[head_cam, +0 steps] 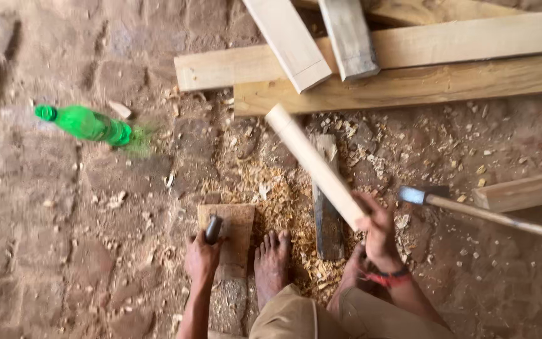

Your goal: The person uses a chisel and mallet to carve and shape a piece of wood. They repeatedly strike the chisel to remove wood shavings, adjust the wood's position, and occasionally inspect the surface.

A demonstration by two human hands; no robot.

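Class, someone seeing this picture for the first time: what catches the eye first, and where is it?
Probably the bright green bottle lying on the brick floor at upper left. Next, the pale wooden stick raised in the right hand at centre, over wood shavings, while the left hand grips a dark tool on a small board.

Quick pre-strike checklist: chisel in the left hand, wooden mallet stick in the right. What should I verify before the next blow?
1. Left hand grips the chisel: ok.
2. Chisel tip seated on the small wooden block: cannot tell, the tip is hidden.
3. Right hand holds the pale wooden stick raised: ok.
4. Bare foot clear of the block: not ok, it lies right beside it.
5. Adze out of the swing path: not ok, its head lies close to the right hand.
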